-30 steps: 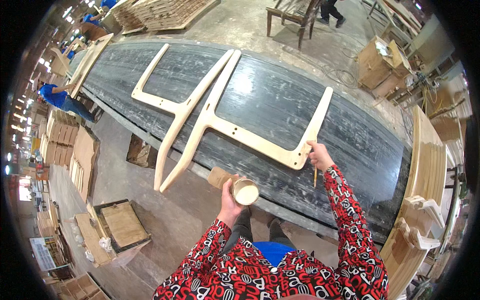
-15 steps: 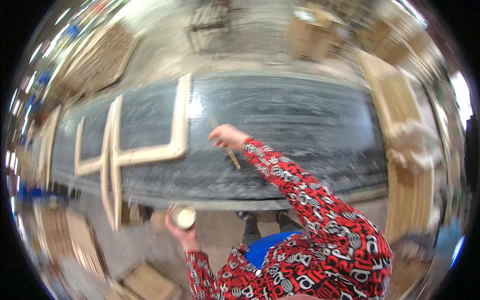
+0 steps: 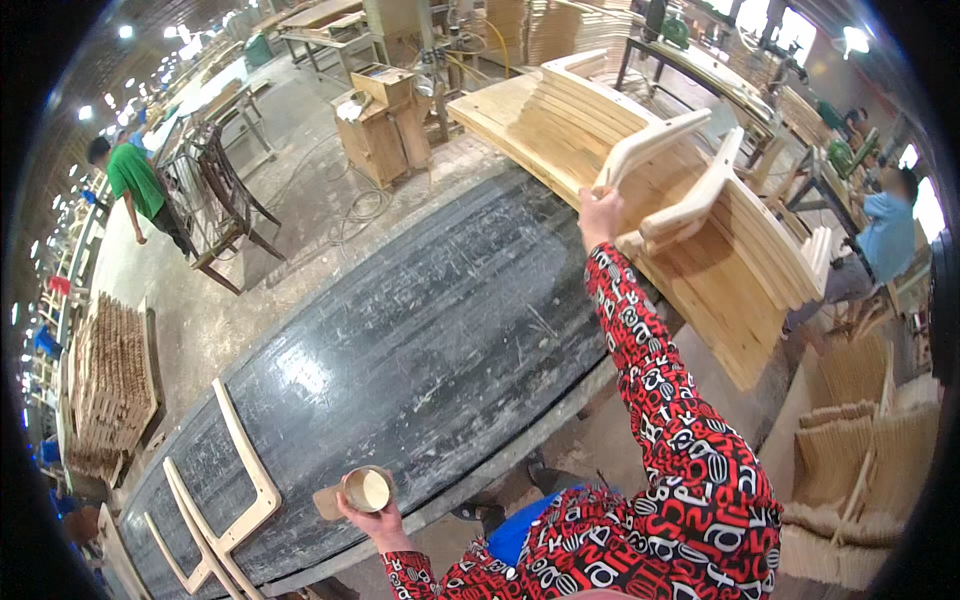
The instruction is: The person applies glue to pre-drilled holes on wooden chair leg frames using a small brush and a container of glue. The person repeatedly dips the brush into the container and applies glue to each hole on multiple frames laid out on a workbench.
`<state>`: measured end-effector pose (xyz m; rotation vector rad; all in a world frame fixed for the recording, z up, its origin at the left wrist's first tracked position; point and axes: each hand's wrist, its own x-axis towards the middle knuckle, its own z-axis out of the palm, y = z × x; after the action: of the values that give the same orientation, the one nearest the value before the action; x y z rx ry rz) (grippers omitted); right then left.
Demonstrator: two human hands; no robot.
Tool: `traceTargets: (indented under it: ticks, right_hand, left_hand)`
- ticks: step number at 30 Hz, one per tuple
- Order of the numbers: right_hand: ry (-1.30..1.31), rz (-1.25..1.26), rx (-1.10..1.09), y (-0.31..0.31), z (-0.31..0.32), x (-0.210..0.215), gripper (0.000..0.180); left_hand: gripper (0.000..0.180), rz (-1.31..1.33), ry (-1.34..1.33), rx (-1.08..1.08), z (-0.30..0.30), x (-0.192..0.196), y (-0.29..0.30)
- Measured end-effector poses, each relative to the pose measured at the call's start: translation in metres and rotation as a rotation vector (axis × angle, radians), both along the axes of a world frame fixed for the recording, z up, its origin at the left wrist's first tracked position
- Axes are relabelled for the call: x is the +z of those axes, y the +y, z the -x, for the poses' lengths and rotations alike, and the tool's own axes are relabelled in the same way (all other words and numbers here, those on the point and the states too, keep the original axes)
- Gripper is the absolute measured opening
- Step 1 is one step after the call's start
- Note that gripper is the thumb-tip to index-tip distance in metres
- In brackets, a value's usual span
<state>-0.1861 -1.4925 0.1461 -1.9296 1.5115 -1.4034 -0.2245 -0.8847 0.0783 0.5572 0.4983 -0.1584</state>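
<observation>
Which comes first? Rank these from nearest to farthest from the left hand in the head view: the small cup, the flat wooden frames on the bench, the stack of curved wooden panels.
1. Small cup, held in the left hand.
2. Flat wooden frames, on the bench's left end.
3. Stack of curved wooden panels, far right, beyond the right hand.

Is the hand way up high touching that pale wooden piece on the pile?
Touching. The head view shows the right hand wrapped around the end of the pale wooden chair piece on top of the stack of curved boards.
</observation>
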Motion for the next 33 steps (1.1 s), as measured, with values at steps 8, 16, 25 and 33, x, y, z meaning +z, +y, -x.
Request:
traceTargets:
  ticks: [8, 16, 25, 33]
  right_hand:
    - [1.034, -0.134, 0.055, -0.178, 0.034, 0.062, 0.038]
    - [-0.055, -0.626, 0.392, -0.031, -0.014, 0.011, 0.035]
    - [-0.430, -0.632, 0.856, 0.117, 0.166, -0.034, 0.015]
    - [-0.134, -0.782, 1.116, 0.194, 0.306, -0.044, 0.042]
  left_hand:
    - [0.033, 0.251, -0.082, -0.154, 0.004, 0.014, -0.092]
    - [0.033, 0.147, -0.062, -0.030, 0.037, 0.013, -0.049]
    - [0.035, 0.149, -0.094, -0.116, 0.065, 0.024, 0.004]
    - [0.037, 0.095, -0.049, -0.185, 0.074, 0.021, 0.017]
